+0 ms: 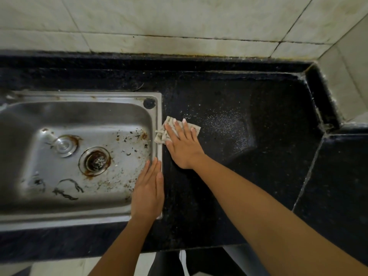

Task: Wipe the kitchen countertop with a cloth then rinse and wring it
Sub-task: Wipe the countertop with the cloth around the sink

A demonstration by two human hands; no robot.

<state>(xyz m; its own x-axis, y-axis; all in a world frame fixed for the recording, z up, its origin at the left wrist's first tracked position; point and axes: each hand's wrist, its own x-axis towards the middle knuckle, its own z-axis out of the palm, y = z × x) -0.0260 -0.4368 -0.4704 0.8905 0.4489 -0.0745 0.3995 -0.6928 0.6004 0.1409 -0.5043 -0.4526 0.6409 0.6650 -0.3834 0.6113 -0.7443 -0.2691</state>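
Note:
A crumpled pale cloth [161, 134] lies on the black speckled countertop [229, 156], right at the sink's right rim [159, 108]. My right hand [182, 145] presses flat on the cloth with fingers spread, covering most of it. My left hand [148, 191] sits at the sink's right edge, fingers straight and together, its side against the rim; it holds nothing. The steel sink basin is stained, with dark scraps scattered near the drain [95, 161].
A small steel cup-like item [61, 145] stands left of the drain. Tiled walls [179, 26] close the back and right. The counter steps in at the right corner [326, 126]. Floor and my legs show below the front edge.

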